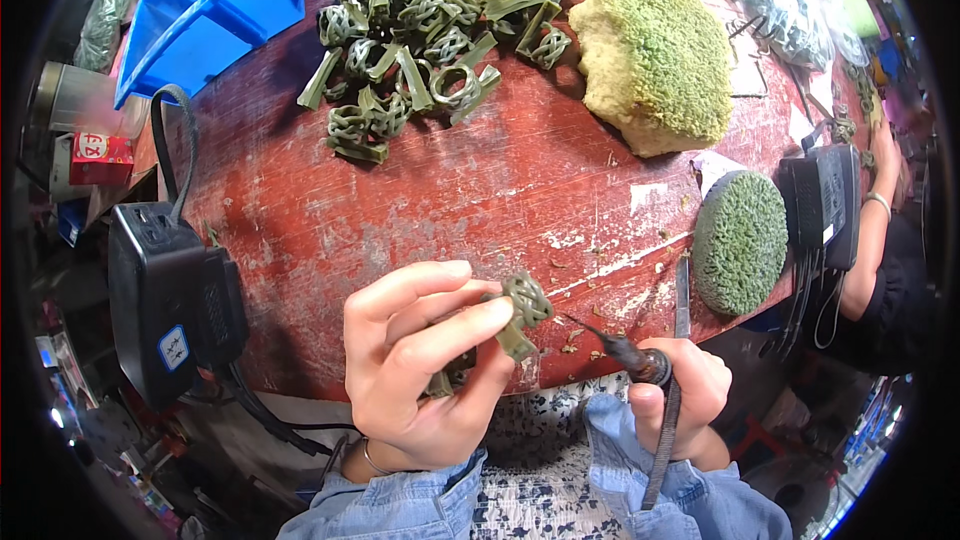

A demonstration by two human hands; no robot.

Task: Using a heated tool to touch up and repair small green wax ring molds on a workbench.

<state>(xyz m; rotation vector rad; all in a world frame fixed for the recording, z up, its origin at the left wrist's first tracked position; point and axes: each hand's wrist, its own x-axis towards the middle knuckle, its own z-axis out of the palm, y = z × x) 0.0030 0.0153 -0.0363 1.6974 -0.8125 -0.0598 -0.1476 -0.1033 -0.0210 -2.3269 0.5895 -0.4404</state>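
At the near edge of the red surface (pixel 480 190), your left hand (pixel 420 360) pinches a green woven knot piece (pixel 522 308) between thumb and fingers, lifted just off the wood so its end faces the tool. Your right hand (pixel 685 390) is closed around a corded soldering iron (pixel 625 352), tip aimed at the piece but apart from it. A pile of finished green knots (pixel 420 30) lies farther back, beside a green-topped sponge (pixel 655 55).
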